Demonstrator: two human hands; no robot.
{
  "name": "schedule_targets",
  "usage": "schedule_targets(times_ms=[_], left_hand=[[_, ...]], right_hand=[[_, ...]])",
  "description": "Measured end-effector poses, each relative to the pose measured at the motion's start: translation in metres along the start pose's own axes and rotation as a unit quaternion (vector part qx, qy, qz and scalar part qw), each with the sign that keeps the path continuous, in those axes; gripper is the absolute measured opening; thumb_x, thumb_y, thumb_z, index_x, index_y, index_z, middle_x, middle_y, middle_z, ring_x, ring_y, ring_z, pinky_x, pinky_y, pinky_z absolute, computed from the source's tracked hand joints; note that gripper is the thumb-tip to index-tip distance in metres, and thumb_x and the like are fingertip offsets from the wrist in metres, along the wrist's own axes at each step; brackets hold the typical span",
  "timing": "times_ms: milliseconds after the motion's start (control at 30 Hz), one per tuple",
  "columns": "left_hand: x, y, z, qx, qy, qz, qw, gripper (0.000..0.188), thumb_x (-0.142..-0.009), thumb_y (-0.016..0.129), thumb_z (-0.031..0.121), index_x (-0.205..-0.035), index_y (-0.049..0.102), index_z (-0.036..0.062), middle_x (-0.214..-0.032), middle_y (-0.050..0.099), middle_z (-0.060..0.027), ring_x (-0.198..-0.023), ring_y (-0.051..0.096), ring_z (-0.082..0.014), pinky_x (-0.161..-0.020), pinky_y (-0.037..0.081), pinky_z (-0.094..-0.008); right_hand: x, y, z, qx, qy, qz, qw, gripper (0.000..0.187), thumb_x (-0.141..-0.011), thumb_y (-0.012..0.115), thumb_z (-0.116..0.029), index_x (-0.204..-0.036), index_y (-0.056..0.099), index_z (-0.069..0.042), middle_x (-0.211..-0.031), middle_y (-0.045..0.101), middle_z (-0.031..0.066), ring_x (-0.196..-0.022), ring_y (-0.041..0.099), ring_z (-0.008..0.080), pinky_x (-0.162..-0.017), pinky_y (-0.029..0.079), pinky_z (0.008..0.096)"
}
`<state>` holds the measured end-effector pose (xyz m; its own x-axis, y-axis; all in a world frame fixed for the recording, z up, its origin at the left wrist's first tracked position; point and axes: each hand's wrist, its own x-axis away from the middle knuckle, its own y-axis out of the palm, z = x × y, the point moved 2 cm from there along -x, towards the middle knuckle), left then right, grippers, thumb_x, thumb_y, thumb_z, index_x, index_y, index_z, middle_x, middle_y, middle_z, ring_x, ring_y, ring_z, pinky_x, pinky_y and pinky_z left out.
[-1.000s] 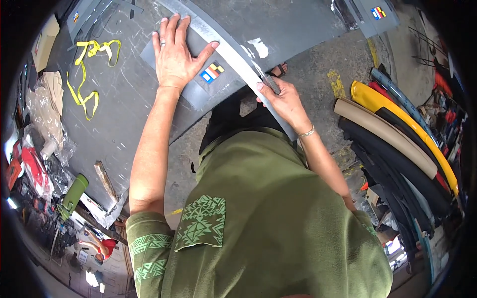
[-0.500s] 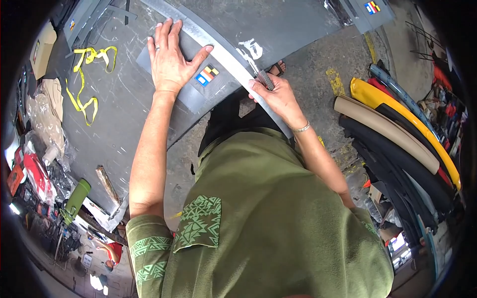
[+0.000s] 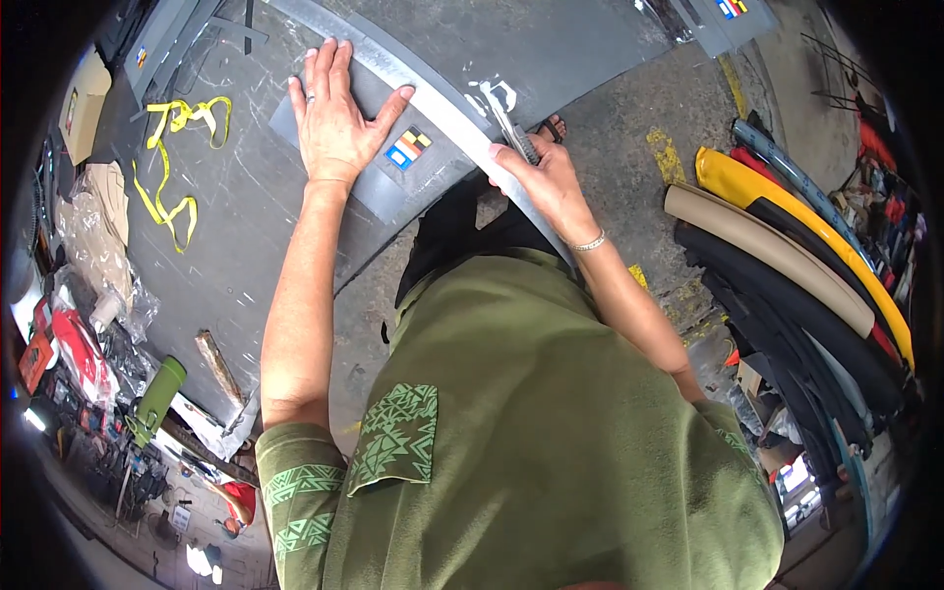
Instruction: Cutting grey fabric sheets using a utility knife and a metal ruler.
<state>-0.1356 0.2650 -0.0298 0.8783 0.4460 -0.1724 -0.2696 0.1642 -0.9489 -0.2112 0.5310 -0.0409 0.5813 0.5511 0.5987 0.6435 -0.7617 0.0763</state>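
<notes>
My left hand [image 3: 334, 133] lies spread on a grey sheet, its fingertips and thumb along the edge of a long metal straightedge [image 3: 433, 101]. The straightedge runs diagonally over the dark sheet material [image 3: 560, 44] and past the table's near edge toward my body. Closed at that near end, my right hand [image 3: 556, 192] has its thumb on the straightedge and its other fingers partly hidden. A grey utility knife [image 3: 521, 143] is held in the same hand, pointing up and away beside the straightedge. Below my left thumb a small multicoloured label [image 3: 405, 152] sits on the grey piece.
A yellow strap [image 3: 180, 116] lies loosely on the table at the left. Rolls of material, including a beige roll [image 3: 767, 256] and a yellow roll [image 3: 801, 221], lie at the right. A cardboard box [image 3: 90, 108] and plastic-wrapped goods [image 3: 93, 236] line the far left.
My right hand has shifted slightly up and left with the utility knife. My left hand stays spread in nearly the same place by the straightedge.
</notes>
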Motion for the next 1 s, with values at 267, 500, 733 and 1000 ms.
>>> schedule_targets(times_ms=[267,500,733,1000], left_hand=[[-0.001,-0.002,0.002,-0.001,-0.004,-0.002,1.0,0.103,-0.08,0.068,0.077,-0.151,0.044,0.0063,-0.16,0.04,-0.013,-0.154,0.029,-0.0319,-0.127,0.014,-0.054],[0.0,-0.003,0.003,0.003,-0.003,0.0,1.0,0.103,-0.08,0.068,0.077,-0.151,0.044,0.007,-0.16,0.04,-0.0124,-0.154,0.03,-0.0312,-0.127,0.014,-0.0537],[0.0,-0.003,0.002,0.004,-0.005,0.003,1.0,0.1,-0.08,0.071,0.073,-0.151,0.044,0.0083,-0.16,0.041,-0.0121,-0.153,0.031,-0.0315,-0.127,0.015,-0.0539],[0.0,-0.002,0.002,-0.001,-0.001,0.008,1.0,0.102,-0.078,0.07,0.076,-0.149,0.046,0.0073,-0.158,0.042,-0.0129,-0.152,0.032,-0.0314,-0.126,0.016,-0.0552]], right_hand=[[-0.002,0.002,0.001,0.074,-0.01,0.024,0.997,0.036,-0.093,0.076,-0.033,-0.1,0.073,0.002,-0.079,0.071,0.0049,-0.067,0.066,0.0107,-0.061,0.05,0.0249],[-0.002,0.001,-0.001,0.079,-0.013,0.031,0.996,0.036,-0.092,0.077,-0.032,-0.098,0.073,0.004,-0.078,0.07,0.005,-0.067,0.066,0.0114,-0.062,0.05,0.0265],[-0.004,-0.001,0.002,0.086,-0.016,0.033,0.996,0.039,-0.091,0.078,-0.032,-0.098,0.073,0.006,-0.08,0.069,0.0059,-0.069,0.066,0.0126,-0.063,0.051,0.0274],[-0.001,0.0,-0.006,0.08,-0.018,0.02,0.996,0.039,-0.091,0.078,-0.032,-0.098,0.073,0.006,-0.08,0.069,0.0057,-0.069,0.066,0.0118,-0.063,0.05,0.027]])
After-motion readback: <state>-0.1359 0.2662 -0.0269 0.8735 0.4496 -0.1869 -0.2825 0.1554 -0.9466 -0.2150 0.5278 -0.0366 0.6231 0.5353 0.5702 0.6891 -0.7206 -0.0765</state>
